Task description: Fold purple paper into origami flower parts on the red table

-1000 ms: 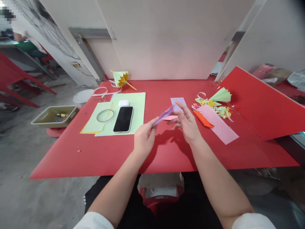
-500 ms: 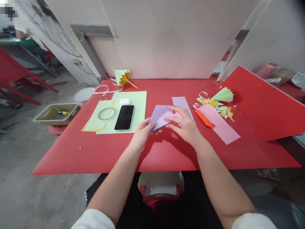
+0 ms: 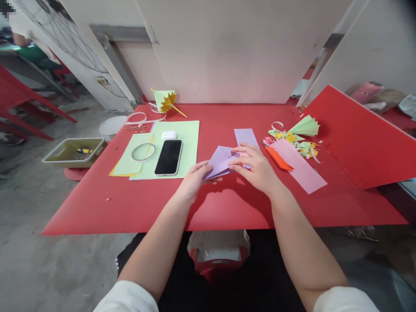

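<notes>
Head view: left hand (image 3: 192, 181) pinches folded purple paper (image 3: 218, 160) between thumb and fingers, above the red table (image 3: 87, 215). Right hand (image 3: 256, 168), fingers spread, touches its right side; grip cannot be determined. Orange cutter (image 3: 278, 159) lies rightward.

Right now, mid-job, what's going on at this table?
A person is handling a folded purple paper above the red table. The left hand grips its left end, thumb on top; the right hand touches its right side with the fingertips. A phone lies on green paper to the left, and an orange cutter by a pink strip to the right.
</notes>
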A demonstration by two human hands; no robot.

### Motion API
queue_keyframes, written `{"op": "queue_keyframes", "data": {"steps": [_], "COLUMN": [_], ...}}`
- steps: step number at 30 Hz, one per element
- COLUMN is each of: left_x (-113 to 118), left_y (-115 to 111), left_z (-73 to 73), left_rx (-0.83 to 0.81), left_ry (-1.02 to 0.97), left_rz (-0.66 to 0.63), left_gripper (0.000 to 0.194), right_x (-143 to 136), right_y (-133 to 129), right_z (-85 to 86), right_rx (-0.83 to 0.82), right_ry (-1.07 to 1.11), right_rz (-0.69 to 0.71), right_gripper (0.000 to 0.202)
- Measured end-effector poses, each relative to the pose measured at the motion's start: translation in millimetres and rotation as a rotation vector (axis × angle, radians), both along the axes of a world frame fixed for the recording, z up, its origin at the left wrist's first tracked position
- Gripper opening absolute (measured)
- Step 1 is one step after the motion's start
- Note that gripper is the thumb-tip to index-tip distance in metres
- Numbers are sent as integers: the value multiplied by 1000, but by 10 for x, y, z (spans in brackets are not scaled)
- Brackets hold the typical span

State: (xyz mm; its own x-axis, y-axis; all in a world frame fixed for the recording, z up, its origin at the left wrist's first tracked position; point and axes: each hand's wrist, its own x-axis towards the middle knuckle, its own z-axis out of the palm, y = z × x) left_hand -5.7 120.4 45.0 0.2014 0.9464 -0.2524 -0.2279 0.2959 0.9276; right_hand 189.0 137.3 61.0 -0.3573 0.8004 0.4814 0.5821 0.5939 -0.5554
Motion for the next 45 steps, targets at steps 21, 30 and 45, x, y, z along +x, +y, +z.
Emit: {"op": "queue_keyframes", "data": {"steps": [21, 30, 45], "left_x": [102, 138, 187], "left_y": [-137, -153, -188], "left_z": [15, -12, 17], "left_rx": [296, 363, 293], "left_ry": [269, 316, 74], "left_rz": [31, 111, 105], "left_gripper": [38, 30, 77], "right_x": [-27, -150, -258], "right_y": [-14, -32, -49], "right_z": [-16, -42, -60], "right_rx": [-284, -357, -354], "right_ry": [385, 538, 845], "right_rz": [-135, -213, -194], "right_gripper": [13, 18, 35]}}
